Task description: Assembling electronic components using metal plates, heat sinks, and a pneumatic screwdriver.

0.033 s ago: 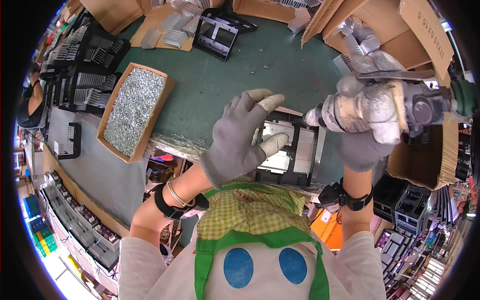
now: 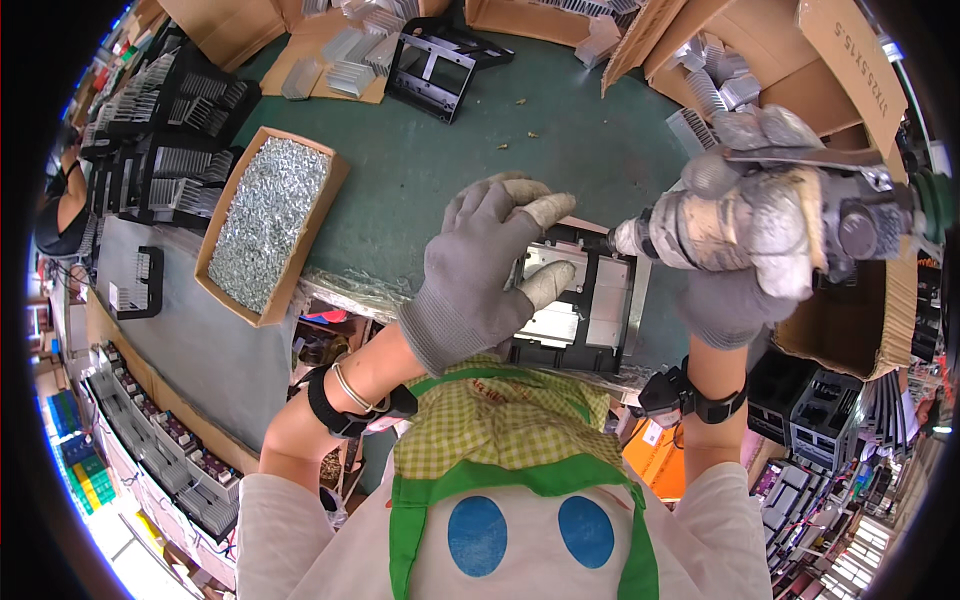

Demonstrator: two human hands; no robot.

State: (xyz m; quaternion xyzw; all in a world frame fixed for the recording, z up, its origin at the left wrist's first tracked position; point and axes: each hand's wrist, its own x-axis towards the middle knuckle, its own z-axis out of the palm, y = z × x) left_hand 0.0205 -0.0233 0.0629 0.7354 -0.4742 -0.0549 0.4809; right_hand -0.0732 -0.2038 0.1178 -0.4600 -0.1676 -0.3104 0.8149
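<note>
A black frame (image 2: 563, 354) with two silver metal plates, one of them a bright plate (image 2: 607, 304), lies at the table's near edge in front of me. My left hand (image 2: 485, 265), in a grey glove with whitish fingertips, rests over the frame's left side. Its thumb lies on the left plate, the forefinger reaches the far left corner, and the two are spread apart. With my right hand (image 2: 735, 300), also gloved, I grip a tape-wrapped air screwdriver (image 2: 690, 230) with a lever on top. The driver lies level, its nose by the frame's far right corner; the bit's tip is hard to see.
A cardboard tray of small metal screws (image 2: 265, 220) stands to the left. Beyond it are stacked black frames with heat sinks (image 2: 185, 180). Another black frame (image 2: 430, 75) and loose heat sinks (image 2: 355, 70) lie at the back. Open cardboard boxes (image 2: 780, 70) stand at the right.
My right hand and the air screwdriver have shifted slightly to the right. My left hand and the frame stay almost where they were.
</note>
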